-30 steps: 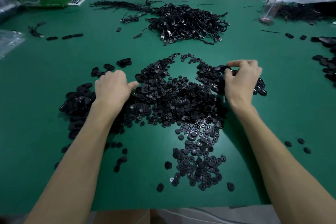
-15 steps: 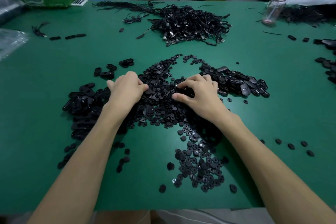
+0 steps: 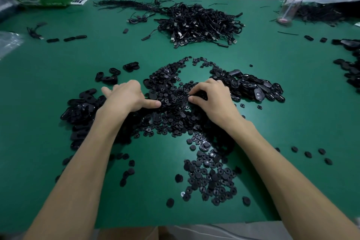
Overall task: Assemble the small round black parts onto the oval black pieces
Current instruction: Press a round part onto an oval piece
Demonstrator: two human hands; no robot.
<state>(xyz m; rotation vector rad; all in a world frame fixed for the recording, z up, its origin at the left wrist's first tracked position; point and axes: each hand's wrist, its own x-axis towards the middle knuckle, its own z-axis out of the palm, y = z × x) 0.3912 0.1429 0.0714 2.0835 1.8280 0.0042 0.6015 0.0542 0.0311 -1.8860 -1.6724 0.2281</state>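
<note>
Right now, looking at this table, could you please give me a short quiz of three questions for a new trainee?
1. True or false: the left hand and the right hand are both down at the heap of small round parts on the green table.
2. What lies at the far middle of the table? A) a tangle of black cables B) a stack of plates C) a pair of scissors
3. In one word: at which far side of the table stands the clear bottle?
Key: 1 true; 2 A; 3 right.
</note>
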